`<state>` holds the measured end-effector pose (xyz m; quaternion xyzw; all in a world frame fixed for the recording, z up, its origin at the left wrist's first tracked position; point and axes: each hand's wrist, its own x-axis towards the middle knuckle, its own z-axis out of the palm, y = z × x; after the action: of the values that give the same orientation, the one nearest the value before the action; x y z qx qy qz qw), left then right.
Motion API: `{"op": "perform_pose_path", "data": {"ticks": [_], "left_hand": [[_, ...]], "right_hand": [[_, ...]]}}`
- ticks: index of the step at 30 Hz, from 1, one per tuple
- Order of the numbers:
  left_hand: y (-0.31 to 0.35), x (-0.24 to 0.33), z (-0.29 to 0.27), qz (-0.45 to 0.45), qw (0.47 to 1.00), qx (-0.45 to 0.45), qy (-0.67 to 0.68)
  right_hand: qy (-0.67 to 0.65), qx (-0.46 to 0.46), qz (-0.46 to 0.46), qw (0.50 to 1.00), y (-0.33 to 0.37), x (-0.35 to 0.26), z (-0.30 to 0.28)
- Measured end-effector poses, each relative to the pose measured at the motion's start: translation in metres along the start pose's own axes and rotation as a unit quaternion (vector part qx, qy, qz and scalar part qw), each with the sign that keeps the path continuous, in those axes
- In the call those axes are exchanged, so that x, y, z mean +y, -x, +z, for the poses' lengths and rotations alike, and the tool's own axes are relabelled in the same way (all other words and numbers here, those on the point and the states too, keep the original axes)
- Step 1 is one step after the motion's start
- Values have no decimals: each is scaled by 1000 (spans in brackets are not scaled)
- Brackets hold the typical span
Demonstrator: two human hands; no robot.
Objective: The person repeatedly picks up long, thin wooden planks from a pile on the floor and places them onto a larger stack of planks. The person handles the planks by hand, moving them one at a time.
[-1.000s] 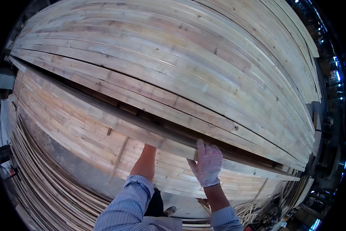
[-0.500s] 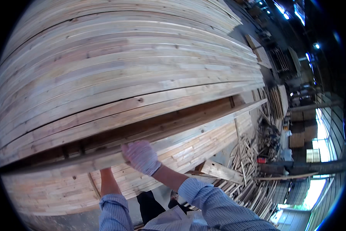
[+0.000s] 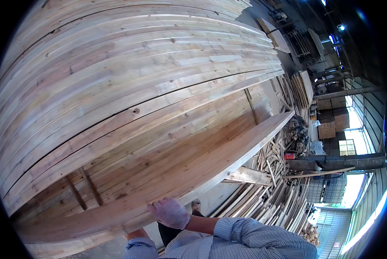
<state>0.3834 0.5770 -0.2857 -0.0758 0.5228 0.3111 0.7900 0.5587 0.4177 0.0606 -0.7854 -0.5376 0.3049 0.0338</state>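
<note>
A long, wide wooden board (image 3: 182, 179) stretches across in front of me, tilted, with its near edge close to my body. My right hand (image 3: 172, 213), in a thin whitish glove, is closed over the near top edge, with its fingers bent onto the board. My left forearm (image 3: 137, 234) comes up below the same edge, left of the right hand; the board hides the left hand's fingers. Beyond the board rises a big stack of long pale boards (image 3: 128, 82). In the gap between, thin dark spacer strips (image 3: 91, 186) lie across a lower layer of boards (image 3: 167, 138).
Loose wood strips and offcuts (image 3: 262, 203) lie heaped on the floor to the right, with a thick plank (image 3: 249, 175) among them. A dark beam (image 3: 338, 162) and brown stacks (image 3: 333, 121) stand farther right, near bright windows. My shoe (image 3: 196, 205) shows beside the board.
The board has come away from the stack toward my body and tilted, widening the gap and baring the spacer strips. Both arms have drawn back with it; the view has shifted.
</note>
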Motion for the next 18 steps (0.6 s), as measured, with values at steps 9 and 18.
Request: {"op": "perform_pose_path", "data": {"ticks": [9,18], "left_hand": [[26,5,-27,-3,1000,12,-19],[124,-17,-77,-8,998,-21,-58]], "right_hand": [[-5,-5,11,1000,34,-14,33],[81,28,-18,996,36,-7,12]]}}
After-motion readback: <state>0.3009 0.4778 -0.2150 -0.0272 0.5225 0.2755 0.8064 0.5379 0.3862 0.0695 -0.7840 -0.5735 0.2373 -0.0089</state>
